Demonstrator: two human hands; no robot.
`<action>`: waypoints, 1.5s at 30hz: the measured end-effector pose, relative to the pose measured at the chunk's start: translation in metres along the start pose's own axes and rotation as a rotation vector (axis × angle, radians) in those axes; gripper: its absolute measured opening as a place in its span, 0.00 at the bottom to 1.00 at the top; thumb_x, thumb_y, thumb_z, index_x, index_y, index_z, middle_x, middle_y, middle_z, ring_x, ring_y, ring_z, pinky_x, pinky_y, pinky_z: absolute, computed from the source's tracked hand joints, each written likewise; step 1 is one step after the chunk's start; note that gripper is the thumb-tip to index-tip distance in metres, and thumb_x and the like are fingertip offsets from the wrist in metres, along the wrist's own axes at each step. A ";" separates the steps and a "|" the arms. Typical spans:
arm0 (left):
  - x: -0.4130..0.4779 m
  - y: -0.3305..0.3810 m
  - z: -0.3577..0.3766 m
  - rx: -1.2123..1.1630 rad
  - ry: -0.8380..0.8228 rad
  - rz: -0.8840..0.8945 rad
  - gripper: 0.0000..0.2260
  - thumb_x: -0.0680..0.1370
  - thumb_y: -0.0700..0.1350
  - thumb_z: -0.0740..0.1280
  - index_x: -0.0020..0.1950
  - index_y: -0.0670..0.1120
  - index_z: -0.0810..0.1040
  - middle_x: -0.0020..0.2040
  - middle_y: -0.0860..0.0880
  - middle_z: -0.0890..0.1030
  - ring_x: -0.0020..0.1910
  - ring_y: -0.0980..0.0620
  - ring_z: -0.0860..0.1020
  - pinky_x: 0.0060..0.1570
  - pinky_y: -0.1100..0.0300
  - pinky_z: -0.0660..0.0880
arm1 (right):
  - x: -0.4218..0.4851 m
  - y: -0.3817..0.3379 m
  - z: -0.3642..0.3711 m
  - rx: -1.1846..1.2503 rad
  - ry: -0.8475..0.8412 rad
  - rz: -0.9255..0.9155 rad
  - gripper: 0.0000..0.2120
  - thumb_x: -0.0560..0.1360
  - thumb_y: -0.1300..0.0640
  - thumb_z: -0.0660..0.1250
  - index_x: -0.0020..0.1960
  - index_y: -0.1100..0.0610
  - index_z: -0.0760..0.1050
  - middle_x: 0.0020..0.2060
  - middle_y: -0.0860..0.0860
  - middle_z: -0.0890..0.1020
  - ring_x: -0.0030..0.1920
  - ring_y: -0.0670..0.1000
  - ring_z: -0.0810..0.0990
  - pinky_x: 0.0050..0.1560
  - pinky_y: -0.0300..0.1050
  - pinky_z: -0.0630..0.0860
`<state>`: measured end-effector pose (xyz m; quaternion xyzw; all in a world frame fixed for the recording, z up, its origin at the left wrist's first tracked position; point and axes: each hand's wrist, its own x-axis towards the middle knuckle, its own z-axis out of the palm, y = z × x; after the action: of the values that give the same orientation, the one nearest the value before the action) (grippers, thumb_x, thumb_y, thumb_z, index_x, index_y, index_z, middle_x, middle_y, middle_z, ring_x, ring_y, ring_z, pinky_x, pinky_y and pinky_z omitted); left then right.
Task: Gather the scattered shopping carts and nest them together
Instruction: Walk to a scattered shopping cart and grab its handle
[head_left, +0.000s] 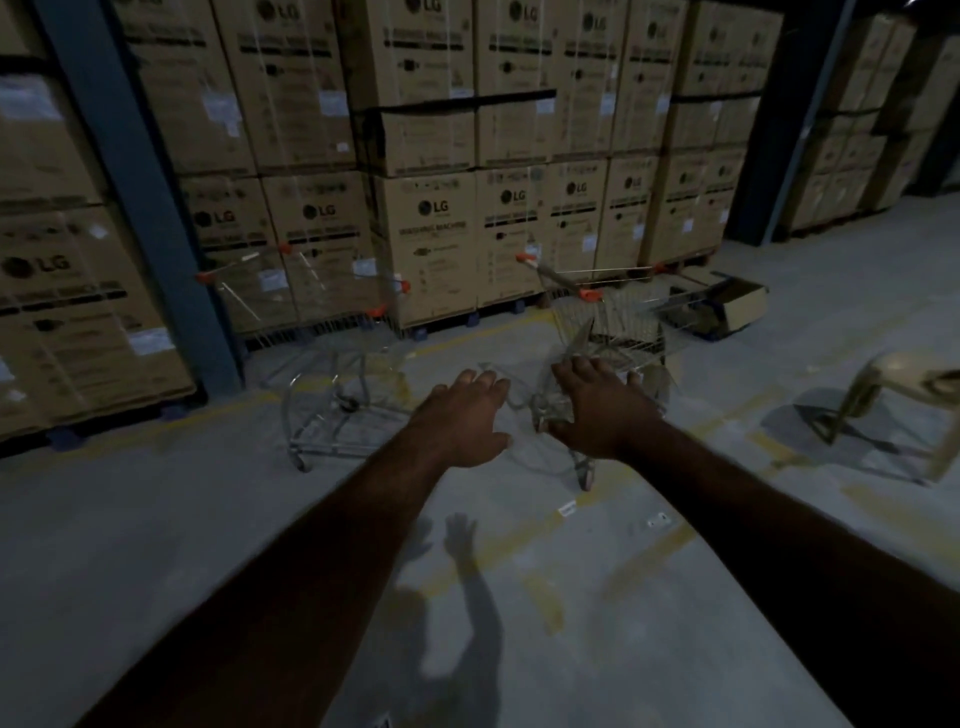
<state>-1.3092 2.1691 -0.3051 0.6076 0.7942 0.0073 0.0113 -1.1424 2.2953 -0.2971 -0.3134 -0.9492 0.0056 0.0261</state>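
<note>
At my ten o'clock a blue post (130, 182) stands in front of stacked cardboard boxes (426, 218) that run along the whole far wall. The left cart (311, 332) sits on the floor (156, 545) at about eleven o'clock, its basket close to the boxes, with nothing in it that I can see.

My left hand (462, 421) reaches out at twelve o'clock with its fingers (483, 379) spread and released, holding nothing. It hangs in the gap between the two carts. Beside it my right hand (597, 410) is also slack and spread, its fingers (576, 366) in front of the near wire end of the right cart (613, 322) at one o'clock. The wire there is blurred, so I cannot tell whether I touch it or only hover.

The two carts stand well apart and unnested, so I judge this to be the gathering step, just at the reach for the first cart.

Next I need a firm hold on the near end of the right cart with both hands. Then I must swing it towards eleven o'clock and line its nose up with the other cart's open back.

An open box (737, 306) lies behind the right cart at two o'clock, and a chair (893, 410) stands at three o'clock. Both could catch a wide turn.
</note>
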 end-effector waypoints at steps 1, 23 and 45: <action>0.026 -0.015 0.003 0.004 -0.003 0.010 0.38 0.81 0.59 0.64 0.83 0.47 0.49 0.83 0.45 0.49 0.81 0.43 0.50 0.76 0.42 0.56 | 0.029 0.005 0.003 0.007 0.002 0.013 0.42 0.79 0.35 0.61 0.83 0.52 0.46 0.82 0.54 0.49 0.81 0.59 0.48 0.75 0.71 0.50; 0.635 -0.264 -0.002 -0.010 -0.078 0.110 0.37 0.82 0.59 0.62 0.83 0.46 0.46 0.83 0.47 0.47 0.81 0.43 0.48 0.76 0.42 0.56 | 0.616 0.174 0.034 -0.019 0.041 0.200 0.41 0.78 0.36 0.63 0.82 0.52 0.49 0.82 0.54 0.52 0.80 0.60 0.51 0.75 0.70 0.54; 1.144 -0.318 0.127 0.162 -0.234 0.645 0.34 0.73 0.51 0.68 0.77 0.48 0.64 0.76 0.43 0.65 0.75 0.37 0.62 0.69 0.35 0.65 | 0.942 0.393 0.232 0.355 -0.504 0.862 0.49 0.71 0.29 0.67 0.82 0.42 0.46 0.82 0.50 0.43 0.81 0.62 0.44 0.75 0.72 0.50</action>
<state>-1.9116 3.1900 -0.4500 0.8227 0.5528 -0.1223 0.0511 -1.6766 3.1732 -0.4955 -0.6547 -0.6957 0.2517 -0.1550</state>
